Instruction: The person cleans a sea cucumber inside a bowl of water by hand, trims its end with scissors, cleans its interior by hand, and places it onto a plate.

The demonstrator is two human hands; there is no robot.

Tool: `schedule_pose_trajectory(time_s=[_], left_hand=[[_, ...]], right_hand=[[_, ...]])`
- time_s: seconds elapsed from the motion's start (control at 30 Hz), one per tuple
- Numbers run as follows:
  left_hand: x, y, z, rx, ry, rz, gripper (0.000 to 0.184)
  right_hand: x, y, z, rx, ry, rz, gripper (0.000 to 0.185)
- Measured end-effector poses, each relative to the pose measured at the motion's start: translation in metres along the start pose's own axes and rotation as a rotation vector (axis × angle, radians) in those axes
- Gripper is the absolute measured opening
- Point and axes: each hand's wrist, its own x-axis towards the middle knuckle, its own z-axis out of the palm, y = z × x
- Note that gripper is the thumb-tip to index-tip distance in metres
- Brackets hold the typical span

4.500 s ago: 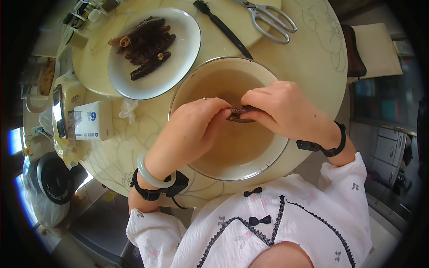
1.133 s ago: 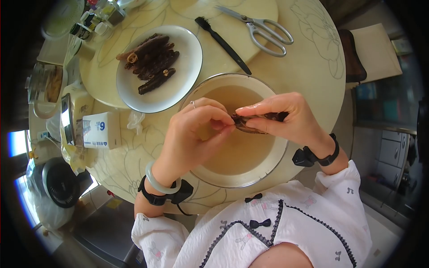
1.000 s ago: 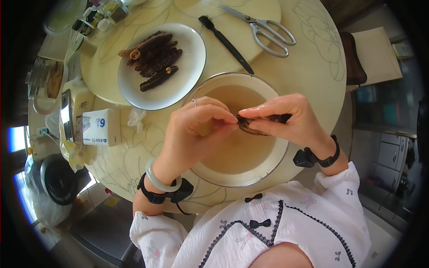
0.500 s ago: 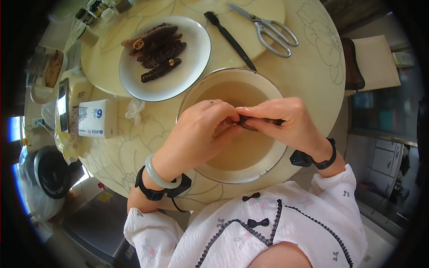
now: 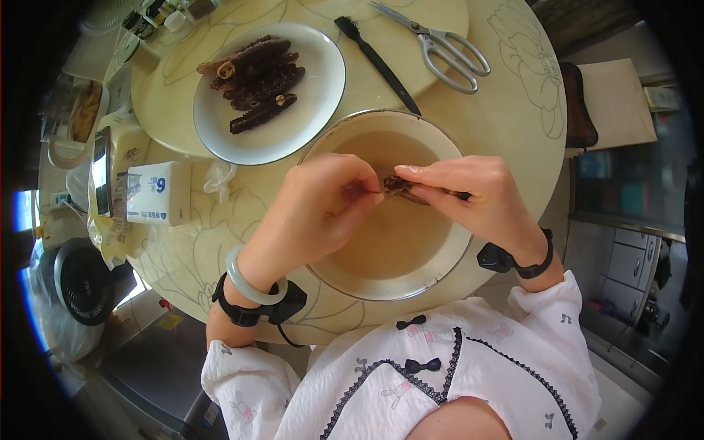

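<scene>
Head view: my right hand (image 5: pixel 488 196) has its grip closed around a dark sea cucumber (image 5: pixel 398 183), held above the basin (image 5: pixel 392 289). The long axis runs roughly crosswise over the basin, the exposed end extending leftward from the right fingertips. My left hand (image 5: pixel 319 209) is nearer that end; the thumb and finger meet just beside it. Whether they pinch any of its flesh, I cannot tell. The plate (image 5: pixel 317 73) of other sea cucumbers (image 5: pixel 253 81) lies beyond the basin, to its left; the brush (image 5: pixel 378 64) lies beyond its far rim.
</scene>
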Motion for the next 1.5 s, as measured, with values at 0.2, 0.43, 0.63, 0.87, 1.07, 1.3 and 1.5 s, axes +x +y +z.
schedule_pose_trajectory(time_s=[0.2,0.43,0.63,0.87,1.07,1.3,1.5], left_hand=[[0.001,-0.005,-0.002,-0.5,0.006,-0.126,0.007],[0.005,-0.005,-0.01,-0.816,-0.094,-0.214,0.01],[0.004,-0.007,-0.006,-0.855,-0.106,-0.208,0.01],[-0.003,-0.013,0.015,0.366,-0.067,0.209,0.02],[-0.001,-0.012,0.02,0.486,0.026,0.157,0.029],[-0.002,-0.015,0.018,0.595,-0.15,0.151,0.028],[0.002,-0.004,0.006,0.13,-0.166,0.05,0.022]], right_hand=[[-0.003,0.001,-0.015,0.071,0.055,0.087,0.029],[-0.002,0.0,-0.013,0.019,0.069,0.014,0.03],[-0.001,0.0,-0.013,-0.015,0.057,0.02,0.03],[0.0,-0.003,-0.003,-0.064,0.045,0.066,0.038],[0.002,-0.003,0.01,-0.306,-0.006,-0.018,0.034],[0.001,0.0,0.02,-0.453,-0.127,-0.086,0.026],[0.0,-0.012,0.001,0.04,-0.025,0.191,0.023]])
